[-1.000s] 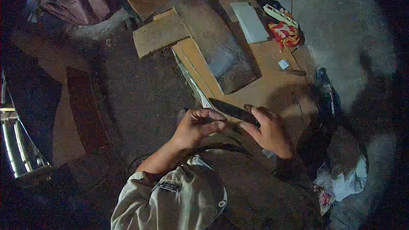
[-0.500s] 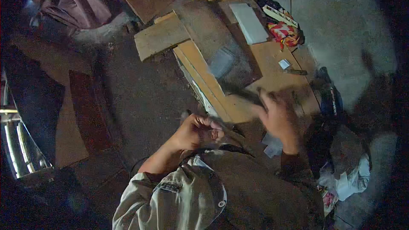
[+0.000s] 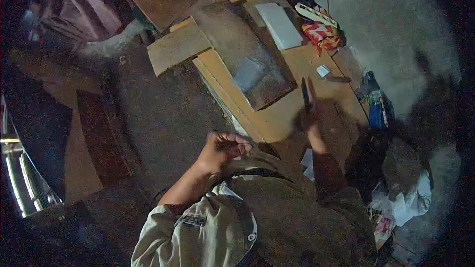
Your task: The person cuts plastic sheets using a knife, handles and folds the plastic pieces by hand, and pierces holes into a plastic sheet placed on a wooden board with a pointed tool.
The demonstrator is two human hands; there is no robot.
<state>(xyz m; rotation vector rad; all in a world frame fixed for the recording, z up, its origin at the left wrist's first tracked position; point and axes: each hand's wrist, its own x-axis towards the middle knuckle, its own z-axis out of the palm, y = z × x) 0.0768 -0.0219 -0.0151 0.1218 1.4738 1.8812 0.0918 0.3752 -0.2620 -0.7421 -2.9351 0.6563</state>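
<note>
- By the right hand (image 3: 310, 122), a dark blade-like tool (image 3: 305, 91) is held; the fingers are closed about its lower end, though details are hidden by shadow.
- The tool is long, narrow and almost black, with a tapered tip which is pointed away from the body.
- It is held upright in the view, over the light-brown board (image 3: 277, 121).
- The left hand (image 3: 225, 149) is curled near the belly, with thumb and fingertips brought together; whether something is pinched there cannot be told.
- Near the tool, a small white square (image 3: 322, 71) is seen.
- Farther away, a white panel (image 3: 279, 24) and a red-and-yellow cloth (image 3: 321, 37) are seen.
</note>
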